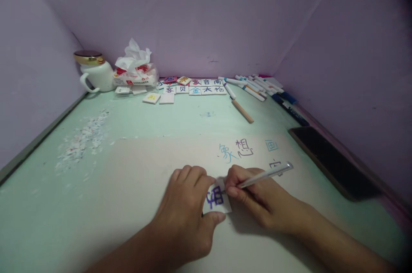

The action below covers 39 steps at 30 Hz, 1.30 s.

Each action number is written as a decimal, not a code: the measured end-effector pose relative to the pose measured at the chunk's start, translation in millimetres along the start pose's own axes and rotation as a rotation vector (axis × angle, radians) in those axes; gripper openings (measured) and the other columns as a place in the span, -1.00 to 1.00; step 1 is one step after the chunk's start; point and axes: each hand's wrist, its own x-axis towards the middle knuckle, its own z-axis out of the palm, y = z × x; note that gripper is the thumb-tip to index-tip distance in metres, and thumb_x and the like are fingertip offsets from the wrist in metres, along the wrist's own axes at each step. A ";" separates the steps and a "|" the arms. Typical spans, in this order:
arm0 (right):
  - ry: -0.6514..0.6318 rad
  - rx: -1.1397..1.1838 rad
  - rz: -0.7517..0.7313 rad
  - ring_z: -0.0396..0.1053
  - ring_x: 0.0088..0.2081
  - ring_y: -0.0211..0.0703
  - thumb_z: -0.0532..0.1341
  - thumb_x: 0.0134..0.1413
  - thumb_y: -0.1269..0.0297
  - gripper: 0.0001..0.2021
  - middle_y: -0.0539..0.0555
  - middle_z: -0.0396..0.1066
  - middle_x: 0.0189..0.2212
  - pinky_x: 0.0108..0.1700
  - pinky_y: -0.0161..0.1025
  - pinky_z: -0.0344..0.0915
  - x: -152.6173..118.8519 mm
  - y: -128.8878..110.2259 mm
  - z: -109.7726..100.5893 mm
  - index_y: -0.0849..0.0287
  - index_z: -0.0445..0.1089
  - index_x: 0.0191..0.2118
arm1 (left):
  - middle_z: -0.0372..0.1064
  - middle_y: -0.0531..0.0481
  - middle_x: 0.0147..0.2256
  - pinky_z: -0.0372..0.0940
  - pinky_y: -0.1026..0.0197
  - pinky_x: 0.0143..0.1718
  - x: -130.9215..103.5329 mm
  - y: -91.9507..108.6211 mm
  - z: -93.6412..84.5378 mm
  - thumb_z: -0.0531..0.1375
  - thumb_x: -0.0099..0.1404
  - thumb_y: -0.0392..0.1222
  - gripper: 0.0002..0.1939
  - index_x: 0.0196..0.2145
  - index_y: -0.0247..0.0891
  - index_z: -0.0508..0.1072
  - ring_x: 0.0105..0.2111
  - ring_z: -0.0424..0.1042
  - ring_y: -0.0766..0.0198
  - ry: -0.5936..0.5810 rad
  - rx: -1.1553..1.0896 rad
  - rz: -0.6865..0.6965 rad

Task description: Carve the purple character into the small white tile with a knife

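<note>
**White tile (219,200) pinched at lower centre**

My left hand (186,204) grips the tile between thumb and fingers, purple character facing up. My right hand (272,206), just beside it, is closed round a slim translucent pen-like tool (266,175); I cannot make out its tip. On the surface (161,122), a dark phone (334,161) lies at right, a white mug (102,76) stands upper left.

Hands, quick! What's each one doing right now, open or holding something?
Left hand: holding the white tile between thumb and fingers.
Right hand: holding a slim pen-like tool.
</note>
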 end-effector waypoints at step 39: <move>0.373 0.187 0.285 0.09 -0.63 -0.34 0.04 0.21 0.26 -0.76 -0.10 0.16 -0.66 -0.57 -0.35 0.04 -8.8 -9.5 29.2 0.14 0.13 -0.49 | 0.28 -0.09 -0.26 0.15 -0.03 -0.24 4.7 5.0 -11.1 0.27 0.08 0.02 -0.37 0.06 -0.26 0.24 -0.28 0.26 0.07 -0.143 0.236 0.057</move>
